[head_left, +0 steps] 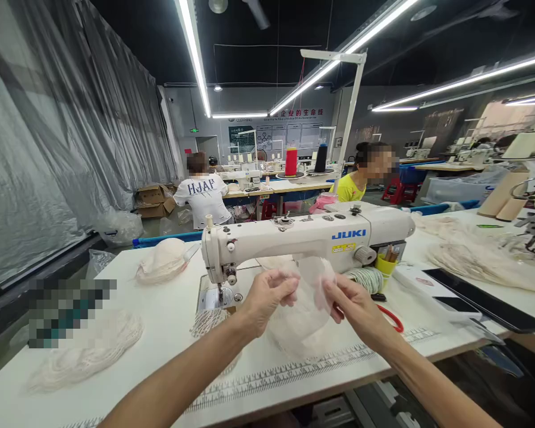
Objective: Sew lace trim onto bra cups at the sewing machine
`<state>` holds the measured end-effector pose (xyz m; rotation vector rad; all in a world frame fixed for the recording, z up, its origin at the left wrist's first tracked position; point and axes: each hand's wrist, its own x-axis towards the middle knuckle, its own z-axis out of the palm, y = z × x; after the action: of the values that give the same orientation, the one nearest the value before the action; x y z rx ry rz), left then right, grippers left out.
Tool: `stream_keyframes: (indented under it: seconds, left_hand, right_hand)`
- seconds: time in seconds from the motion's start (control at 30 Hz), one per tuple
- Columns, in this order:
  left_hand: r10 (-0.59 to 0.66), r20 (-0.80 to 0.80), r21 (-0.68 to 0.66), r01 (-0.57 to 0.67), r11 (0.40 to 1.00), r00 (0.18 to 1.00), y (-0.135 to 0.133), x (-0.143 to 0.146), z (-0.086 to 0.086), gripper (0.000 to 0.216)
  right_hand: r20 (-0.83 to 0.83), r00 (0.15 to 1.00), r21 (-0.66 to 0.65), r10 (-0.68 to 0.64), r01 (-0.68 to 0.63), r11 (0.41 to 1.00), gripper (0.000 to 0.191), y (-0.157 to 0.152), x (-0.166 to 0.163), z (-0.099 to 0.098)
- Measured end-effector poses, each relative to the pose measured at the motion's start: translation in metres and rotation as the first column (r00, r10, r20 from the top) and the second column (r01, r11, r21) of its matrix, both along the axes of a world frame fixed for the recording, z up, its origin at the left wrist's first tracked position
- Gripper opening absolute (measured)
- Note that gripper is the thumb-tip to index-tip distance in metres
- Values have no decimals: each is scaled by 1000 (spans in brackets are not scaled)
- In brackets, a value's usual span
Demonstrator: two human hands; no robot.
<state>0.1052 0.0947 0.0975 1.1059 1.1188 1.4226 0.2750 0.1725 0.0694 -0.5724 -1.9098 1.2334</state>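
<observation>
In front of the white sewing machine [289, 235], a thin, sheer off-white fabric piece [312, 297] is held up between my two hands. My left hand [271, 297] pinches its left edge with thumb and fingertips. On the opposite edge, my right hand [345, 297] grips it the same way. More pale sheer fabric lies on the table under and behind the held piece. To the left of my left wrist, a patterned lace piece [209, 321] sits just below the needle area, partly covered by my forearm.
Stacks of cream fabric pieces [163, 260] and lace [93, 345] lie on the left of the table [160, 321]. On the right are a yellow cup [386, 270], a thread coil [365, 279], red-handled scissors [391, 320], a phone [457, 305] and more fabric [477, 255]. Co-workers sit beyond.
</observation>
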Motion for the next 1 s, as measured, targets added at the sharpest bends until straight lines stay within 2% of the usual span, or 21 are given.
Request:
stream_keyframes:
  seconds: [0.13,0.27,0.37,0.4,0.47,0.53,0.57,0.63,0.67,0.7,0.73,0.8,0.83,0.9,0.93,1.0]
  left_hand:
    - [-26,-149,2,26,1000,989,-21,-5,-3,32]
    - [-56,-213,-9,55,998,975,-36,-14,-8,23]
    - [-73,-251,-11,73,997,965,-45,-22,-10,16]
    - [-74,-277,1,77,997,958,-48,-24,-10,15]
    - [-61,-343,46,81,996,937,-54,-27,-9,16]
    - [-61,-412,114,118,986,909,-62,-30,-5,19]
    - [-68,-449,153,152,977,891,-66,-30,-3,20]
    - [-63,-546,214,213,953,835,-75,-30,2,23]
    - [-47,-604,232,232,945,795,-80,-29,4,24]
    - [-25,-655,243,242,939,755,-84,-29,5,26]
    - [-7,-693,247,247,937,721,-90,-28,4,27]
    - [7,-725,256,260,931,689,-103,-28,-3,27]
    - [6,-721,256,259,931,693,-111,-28,-8,27]
    - [-4,-670,234,215,948,743,-129,-31,-22,27]
    - [-20,-620,200,183,963,784,-137,-33,-29,27]
    - [-64,-449,99,121,988,891,-150,-35,-41,25]
  right_hand:
    - [99,995,99,-24,15,995,41,-19,-1,5]
    - [48,994,70,-101,98,993,44,-34,-9,14]
    - [80,993,81,-91,84,993,41,-43,-7,17]
    - [114,992,94,-55,44,995,40,-46,-4,18]
    - [168,977,111,131,-151,982,42,-50,2,19]
    - [122,940,125,319,-334,934,50,-53,5,19]
    - [66,938,141,340,-346,928,54,-53,5,19]
    - [-14,972,171,234,-229,958,55,-53,-3,18]
    - [-4,983,180,181,-177,968,55,-53,-9,17]
    - [32,984,186,177,-180,966,58,-54,-16,14]
    - [82,970,178,230,-241,954,64,-57,-23,11]
    - [167,891,81,423,-439,895,73,-66,-35,1]
    - [190,843,-4,503,-512,859,68,-73,-39,-5]
    - [232,778,-173,584,-558,812,50,-89,-41,-16]
    - [259,764,-228,591,-546,806,44,-96,-39,-20]
    - [318,766,-240,559,-505,829,40,-108,-35,-26]
